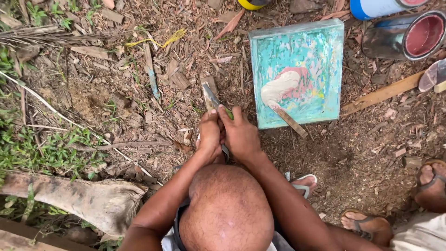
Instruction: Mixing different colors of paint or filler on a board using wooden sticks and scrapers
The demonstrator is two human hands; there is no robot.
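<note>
Hands meet at the scene's middle, left hand [209,137] and right hand [240,135] both gripping what looks like a knife [212,96], its blade pointing far-left toward a wood chip [209,90].

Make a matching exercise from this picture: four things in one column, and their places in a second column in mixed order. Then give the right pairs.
Things:
1. Turquoise board
2. Knife
3. Open can
4. Log

Places:
A. Lower left, beside the grass
B. Top right corner, lying on its side
C. Held between the left hand and the right hand
D. On the ground right of the hands, with a paint-smeared stick on it

Pairs: 1-D, 2-C, 3-B, 4-A
</note>
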